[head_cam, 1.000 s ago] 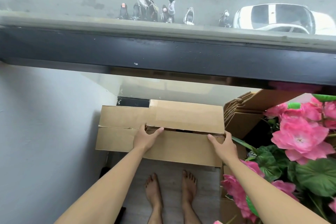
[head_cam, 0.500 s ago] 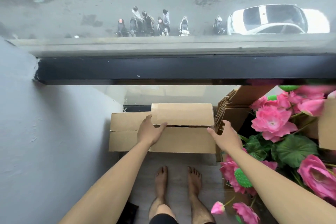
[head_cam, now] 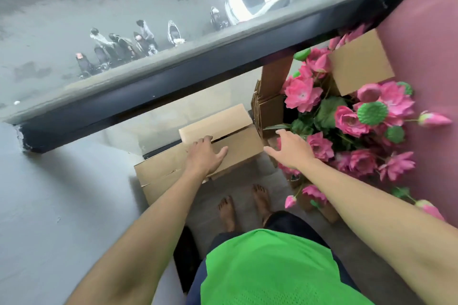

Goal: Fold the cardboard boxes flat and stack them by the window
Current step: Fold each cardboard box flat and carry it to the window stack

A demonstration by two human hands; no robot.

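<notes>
A flattened brown cardboard box (head_cam: 238, 142) lies on the floor under the window, on top of another flat piece (head_cam: 158, 171). My left hand (head_cam: 205, 156) rests flat on its top, fingers spread. To the right of the box's edge my right hand (head_cam: 290, 147) hovers with straight fingers and holds nothing. More folded cardboard (head_cam: 269, 109) stands on edge against the glass to the right.
Pink artificial flowers (head_cam: 347, 116) with green pods crowd the right side, around another cardboard box (head_cam: 359, 62). A black window frame (head_cam: 173, 77) runs across above the boxes. A grey wall (head_cam: 49, 205) closes the left. My bare feet (head_cam: 244, 202) stand just behind the stack.
The view has tilted and risen. My left hand stays on the box top; my right hand has come off the box's right edge and is apart from it now.
</notes>
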